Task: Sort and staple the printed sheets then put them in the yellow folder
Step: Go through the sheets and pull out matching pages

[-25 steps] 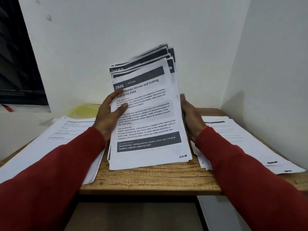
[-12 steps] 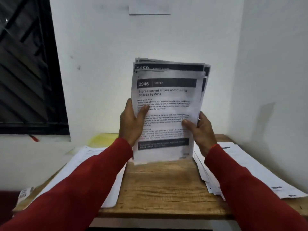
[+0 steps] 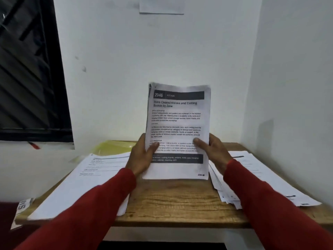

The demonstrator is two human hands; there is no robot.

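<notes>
Fingers of both hands grip printed sheets; fanned stack now squared, upright on table.

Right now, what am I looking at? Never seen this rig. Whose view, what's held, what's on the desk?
There is no machine here: a person in red sleeves works with bare hands, and a camera worn on the head looks forward and down at them. That is the only view.

The left hand and the right hand grip a stack of printed sheets by its side edges, upright, with its bottom edge at or just above the wooden table. The top page is headed 2946, Kitchen.

On the table, a left pile of paper and a right pile of paper lie flat. The yellow folder lies at the back left, partly under the left pile. No stapler is in view.
</notes>
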